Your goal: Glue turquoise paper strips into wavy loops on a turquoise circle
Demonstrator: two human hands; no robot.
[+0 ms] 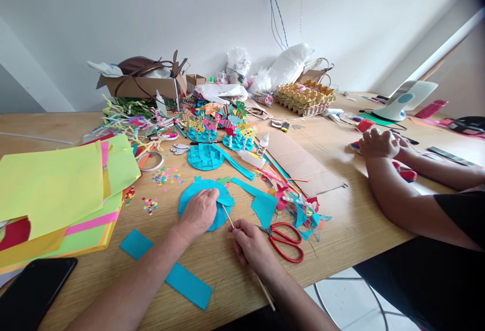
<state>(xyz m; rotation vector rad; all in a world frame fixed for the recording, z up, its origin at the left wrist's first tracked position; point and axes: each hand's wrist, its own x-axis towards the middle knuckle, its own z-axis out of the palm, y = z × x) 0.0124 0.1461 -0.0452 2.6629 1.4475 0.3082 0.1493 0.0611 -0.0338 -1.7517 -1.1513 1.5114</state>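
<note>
A round piece of blue paper (186, 197) lies flat on the table, with a smaller blue flap raised over it. My left hand (202, 208) rests on top, its fingers closed on that blue paper flap (226, 198). Between the fingers of my right hand (248, 240) is a thin wooden stick (228, 215); its upper tip meets the flap and its tail sticks out below my wrist. Red-handled scissors (287, 241) lie beside my right hand. Under my left forearm is a blue paper strip (189, 285), and a cut blue sheet (264, 208) lies to the right.
Coloured paper sheets (53, 179) and a black phone (38, 290) are at left. Behind stand blue discs with paper fish (237, 126), a glue bottle (262, 144), cardboard (303, 161) and egg trays (303, 98). At right, another person's hands (381, 144) work over the table.
</note>
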